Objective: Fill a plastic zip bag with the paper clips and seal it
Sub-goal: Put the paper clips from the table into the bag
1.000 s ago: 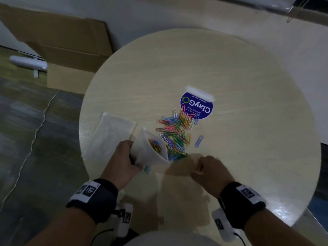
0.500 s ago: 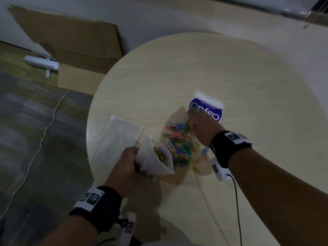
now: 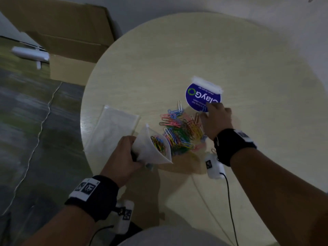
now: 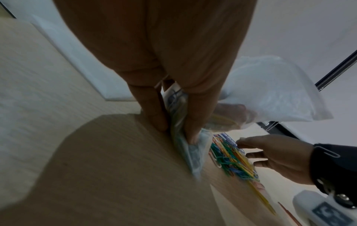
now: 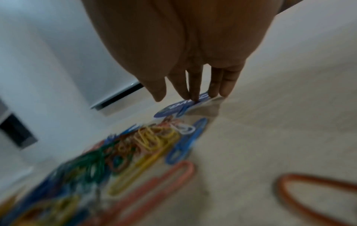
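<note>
Far left on the round surface point(image 3: 177, 50) there's a flat spare bag point(image 3: 113, 132), and just right of it the left hand point(image 3: 124, 157) is gripping the zip bag point(image 3: 150, 153) by its lower part, mouth open toward the pile, some clips already inside. The clips point(image 3: 181, 132) sit in a colourful heap mid-surface – right beside the bag's mouth. The right hand point(image 3: 215, 119) is past the heap, fingers point(image 5: 195, 85) straight and holding nothing, tips touching the blue ClayGo label point(image 3: 200, 98).
</note>
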Demonstrator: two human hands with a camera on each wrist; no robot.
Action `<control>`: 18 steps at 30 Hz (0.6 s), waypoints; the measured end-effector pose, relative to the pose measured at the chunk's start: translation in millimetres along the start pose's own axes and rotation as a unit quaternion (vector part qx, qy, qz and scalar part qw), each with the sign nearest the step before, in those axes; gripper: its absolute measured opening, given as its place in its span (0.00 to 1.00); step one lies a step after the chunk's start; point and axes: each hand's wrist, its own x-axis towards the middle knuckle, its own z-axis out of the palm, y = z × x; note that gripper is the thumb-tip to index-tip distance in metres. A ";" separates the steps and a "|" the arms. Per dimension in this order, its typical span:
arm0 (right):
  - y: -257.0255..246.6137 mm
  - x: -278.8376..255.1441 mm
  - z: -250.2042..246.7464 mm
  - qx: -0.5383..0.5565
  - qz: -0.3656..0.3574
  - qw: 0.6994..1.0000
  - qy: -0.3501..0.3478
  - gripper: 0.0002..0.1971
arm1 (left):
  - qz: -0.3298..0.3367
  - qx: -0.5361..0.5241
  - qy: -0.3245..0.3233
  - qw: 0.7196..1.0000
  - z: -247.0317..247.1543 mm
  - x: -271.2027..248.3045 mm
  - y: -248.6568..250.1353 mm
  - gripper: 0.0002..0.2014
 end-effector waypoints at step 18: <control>-13.1 -50.1 13.2 0.013 -0.081 0.996 -0.018 0.15 | 0.001 0.023 0.012 1.000 3.3 -2.8 1.3 0.30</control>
